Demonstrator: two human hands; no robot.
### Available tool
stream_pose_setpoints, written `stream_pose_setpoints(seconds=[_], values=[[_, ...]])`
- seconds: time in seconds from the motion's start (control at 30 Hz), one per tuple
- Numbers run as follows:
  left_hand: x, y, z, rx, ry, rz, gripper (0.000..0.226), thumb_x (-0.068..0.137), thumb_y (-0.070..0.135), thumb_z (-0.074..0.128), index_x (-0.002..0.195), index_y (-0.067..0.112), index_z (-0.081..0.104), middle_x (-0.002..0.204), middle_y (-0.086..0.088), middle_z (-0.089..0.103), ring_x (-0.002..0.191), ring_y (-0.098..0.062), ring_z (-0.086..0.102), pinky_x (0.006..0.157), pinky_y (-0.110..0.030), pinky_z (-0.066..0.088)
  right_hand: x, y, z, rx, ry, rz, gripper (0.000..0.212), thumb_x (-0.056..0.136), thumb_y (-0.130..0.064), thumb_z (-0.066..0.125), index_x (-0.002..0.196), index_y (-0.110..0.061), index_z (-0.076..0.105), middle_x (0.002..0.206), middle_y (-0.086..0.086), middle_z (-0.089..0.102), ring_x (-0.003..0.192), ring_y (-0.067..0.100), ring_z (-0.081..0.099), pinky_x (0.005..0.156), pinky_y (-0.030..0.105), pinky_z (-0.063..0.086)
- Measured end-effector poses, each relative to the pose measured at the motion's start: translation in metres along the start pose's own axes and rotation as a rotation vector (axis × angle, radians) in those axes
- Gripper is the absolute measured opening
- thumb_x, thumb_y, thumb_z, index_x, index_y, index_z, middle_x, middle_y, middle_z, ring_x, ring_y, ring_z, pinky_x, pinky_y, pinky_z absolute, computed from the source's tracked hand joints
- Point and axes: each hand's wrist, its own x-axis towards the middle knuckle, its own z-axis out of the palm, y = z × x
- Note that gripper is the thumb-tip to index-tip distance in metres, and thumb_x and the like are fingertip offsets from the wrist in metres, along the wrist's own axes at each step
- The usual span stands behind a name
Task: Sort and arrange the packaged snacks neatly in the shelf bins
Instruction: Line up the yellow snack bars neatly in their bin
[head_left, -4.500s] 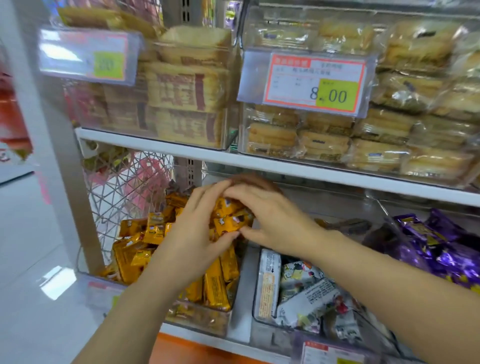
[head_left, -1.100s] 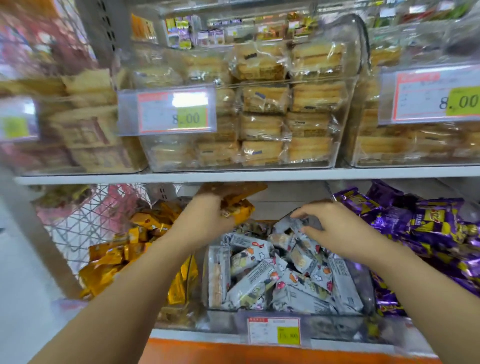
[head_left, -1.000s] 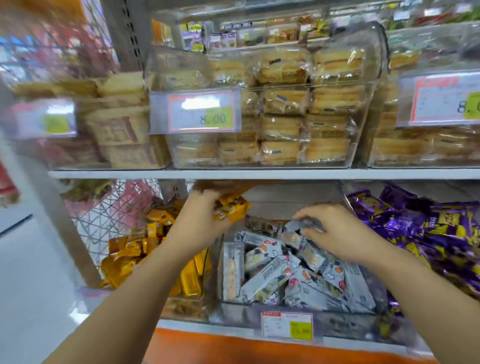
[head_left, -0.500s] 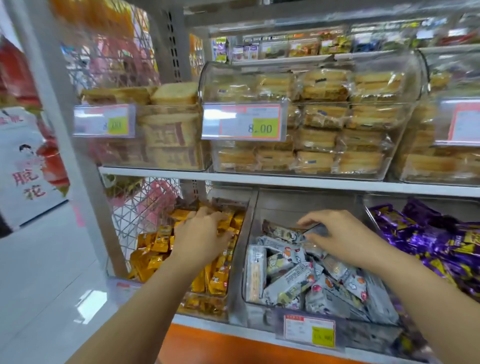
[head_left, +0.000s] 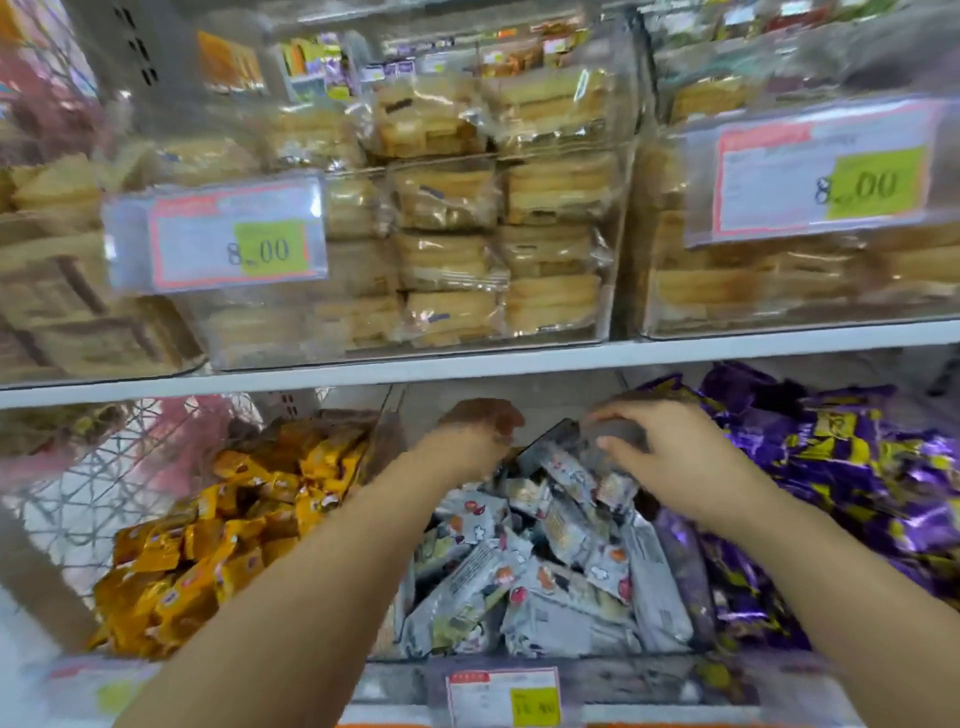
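Right grip (head_left: 675, 467) pinches grey packet (head_left: 615, 434) (prob. light, crinkly, slippery; take mid-body); left grip (head_left: 470, 441) blurred, can't tell.

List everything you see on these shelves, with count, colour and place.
yellow foil snack packets: many, yellow-orange, lower left
grey-white printed snack packets: many, grey-white, lower middle
purple foil snack packets: many, purple, lower right
clear-wrapped sandwich cakes: many, tan, upper row
price labels: at least three, white and green, upper and lower fronts
left grip: one, blurred, above lower middle rear
right grip: one, holding dark grey packet, lower middle
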Motion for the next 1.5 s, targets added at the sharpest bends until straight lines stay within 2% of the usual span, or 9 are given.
stream_pose_setpoints(seconds=[0.37,0.57,0.67,0.83,0.97,1.03,1.1,1.17,1.5], values=[[0.069,-0.029,0.046,-0.005,-0.133,-0.259,0.044,0.092,0.039,0.058,0.127,0.013,0.055,0.131,-0.006,0.054,0.117,-0.025,0.052,0.096,-0.031,0.041,0.003,0.025,0.003,0.037,-0.024,-0.032,0.028,0.091,-0.018,0.058,0.117,-0.026,0.064,0.111,-0.014,0.063,0.087,-0.009,0.045,0.071,0.001,0.029],[0.07,-0.034,0.054,0.003,-0.22,-0.361,0.068,0.088,0.069,0.036,0.115,0.01,0.056,0.11,-0.023,0.06,0.103,-0.036,0.057,0.105,-0.054,0.031,-0.001,0.017,0.0,0.021,-0.07,-0.015,0.027,0.091,-0.02,0.058,0.117,-0.025,0.064,0.074,-0.03,0.041,0.064,-0.013,0.045,0.064,0.002,0.036],[0.068,-0.035,0.051,-0.054,-0.22,-0.351,0.047,0.089,0.059,0.044,0.105,0.016,0.05,0.113,-0.015,0.061,0.108,-0.037,0.056,0.104,-0.049,0.032,-0.002,0.016,0.001,0.03,-0.064,-0.002,0.027,0.091,-0.02,0.059,0.116,-0.026,0.064,0.074,-0.029,0.042,0.063,-0.008,0.047,0.064,0.006,0.036],[0.071,-0.031,0.053,-0.12,-0.242,-0.335,0.031,0.095,0.03,0.039,0.067,0.016,0.034,0.061,-0.001,0.034,0.065,-0.025,0.053,0.105,-0.065,0.025,-0.002,0.016,0.002,0.043,-0.075,-0.005,0.027,0.091,-0.021,0.059,0.117,-0.028,0.064,0.105,-0.017,0.059,0.083,-0.003,0.053,0.083,0.019,0.043],[0.071,-0.028,0.051,-0.131,-0.24,-0.303,0.048,0.097,0.045,0.041,0.062,0.014,0.029,0.057,-0.001,0.025,0.052,-0.016,0.023,0.064,-0.032,0.033,-0.001,0.017,0.003,0.039,-0.08,-0.007,0.027,0.091,-0.02,0.059,0.117,-0.026,0.064,0.115,-0.013,0.062,0.106,0.003,0.054,0.092,0.022,0.044],[0.068,-0.025,0.05,-0.17,-0.245,-0.305,0.047,0.098,0.046,0.042,0.067,0.01,0.042,0.061,-0.004,0.038,0.056,-0.019,0.036,0.06,-0.028,0.031,0.0,0.018,0.003,0.033,-0.079,-0.011,0.027,0.091,-0.021,0.059,0.116,-0.026,0.064,0.114,-0.013,0.062,0.105,0.002,0.054,0.092,0.022,0.044],[0.067,-0.026,0.052,-0.22,-0.236,-0.305,0.037,0.098,0.038,0.046,0.108,0.005,0.061,0.104,-0.012,0.061,0.097,-0.027,0.056,0.09,-0.034,0.042,-0.001,0.018,0.003,0.033,-0.074,-0.009,0.027,0.091,-0.022,0.059,0.117,-0.028,0.063,0.106,-0.015,0.061,0.092,-0.002,0.054,0.086,0.021,0.045],[0.066,-0.026,0.052,-0.247,-0.2,-0.303,0.049,0.098,0.03,0.049,0.139,0.005,0.043,0.144,-0.011,0.044,0.13,-0.029,0.042,0.11,-0.036,0.03,-0.001,0.019,0.004,0.03,-0.07,-0.008,0.027,0.091,-0.022,0.059,0.117,-0.029,0.063,0.098,-0.015,0.059,0.08,0.0,0.053,0.08,0.023,0.046],[0.059,-0.012,0.049,-0.429,-0.197,-0.147,0.034,0.101,0.03,0.037,0.131,0.023,0.052,0.14,0.001,0.047,0.119,-0.017,0.047,0.089,-0.025,0.035,0.0,0.02,0.004,0.022,-0.077,-0.017,0.027,0.091,-0.024,0.059,0.117,-0.029,0.063,0.092,-0.021,0.052,0.069,-0.007,0.046,0.075,0.017,0.041]])
